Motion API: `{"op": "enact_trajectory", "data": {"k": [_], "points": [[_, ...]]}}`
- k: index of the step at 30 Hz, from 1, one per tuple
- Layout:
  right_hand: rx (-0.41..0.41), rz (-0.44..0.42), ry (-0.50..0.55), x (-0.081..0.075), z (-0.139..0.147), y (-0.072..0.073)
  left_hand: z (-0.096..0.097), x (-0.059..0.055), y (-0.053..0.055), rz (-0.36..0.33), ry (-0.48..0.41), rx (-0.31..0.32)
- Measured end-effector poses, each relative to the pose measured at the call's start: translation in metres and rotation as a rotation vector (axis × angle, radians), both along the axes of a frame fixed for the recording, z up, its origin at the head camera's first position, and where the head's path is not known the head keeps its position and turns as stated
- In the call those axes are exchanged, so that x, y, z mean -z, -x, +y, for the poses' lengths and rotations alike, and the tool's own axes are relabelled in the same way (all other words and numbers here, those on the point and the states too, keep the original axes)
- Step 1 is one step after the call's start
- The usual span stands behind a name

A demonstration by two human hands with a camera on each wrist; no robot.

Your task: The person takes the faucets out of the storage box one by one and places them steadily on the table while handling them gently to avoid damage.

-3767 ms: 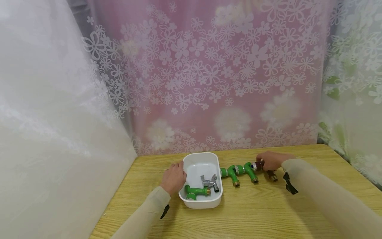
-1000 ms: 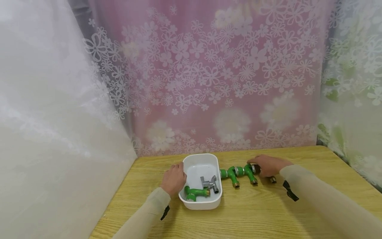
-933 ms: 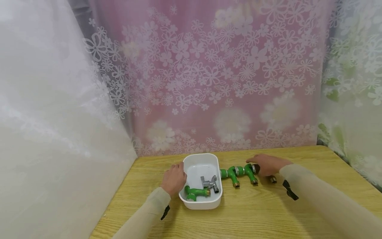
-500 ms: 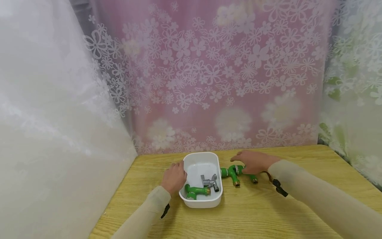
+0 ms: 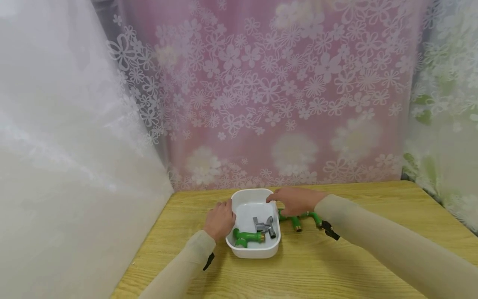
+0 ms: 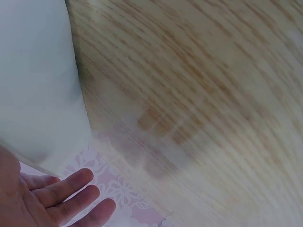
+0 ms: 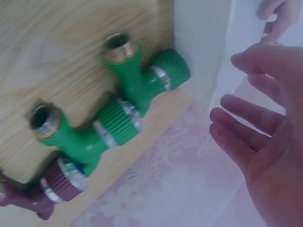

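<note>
Right hand [image 5: 296, 200]: fingers loosely parted, holding nothing, over right rim of white rounded plastic tub [image 5: 252, 254]. Left hand [image 5: 219, 220]: fingers relaxed, at left rim. Inside: green tap with brass-coloured end [image 5: 249, 236], silvery metal tap [image 5: 264, 227]. Right of tub: two green taps [image 7: 136, 90], maroon tap [image 7: 66, 184], on wood-grain table [image 5: 336, 265].

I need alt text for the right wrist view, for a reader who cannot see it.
A relaxed right hand, holding nothing, is near a white tub, with part of the left hand at the top right. On the wood-grain table, two green taps and one maroon tap lie in a line leading toward the tub.
</note>
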State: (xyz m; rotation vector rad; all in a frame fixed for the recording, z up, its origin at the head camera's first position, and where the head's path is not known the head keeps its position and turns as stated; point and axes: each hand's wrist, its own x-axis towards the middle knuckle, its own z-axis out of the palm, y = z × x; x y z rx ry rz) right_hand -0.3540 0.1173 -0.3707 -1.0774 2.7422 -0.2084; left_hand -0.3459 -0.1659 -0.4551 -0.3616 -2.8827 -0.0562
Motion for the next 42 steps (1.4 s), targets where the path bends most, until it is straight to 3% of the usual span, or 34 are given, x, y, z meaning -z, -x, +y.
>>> {"op": "enact_trajectory", "data": {"k": [10,17,42], "points": [[-0.053,-0.038,-0.106,-0.004,-0.042,0.01,0.002,-0.005,-0.003,-0.052,-0.004,-0.018],[-0.081,-0.134,-0.121,0.001,-0.059,0.015,0.005,-0.008,-0.003,-0.073,0.01,-0.037],[-0.089,-0.193,-0.334,0.015,-0.1,0.022,0.001,-0.004,0.0,-0.003,0.053,-0.016]]}}
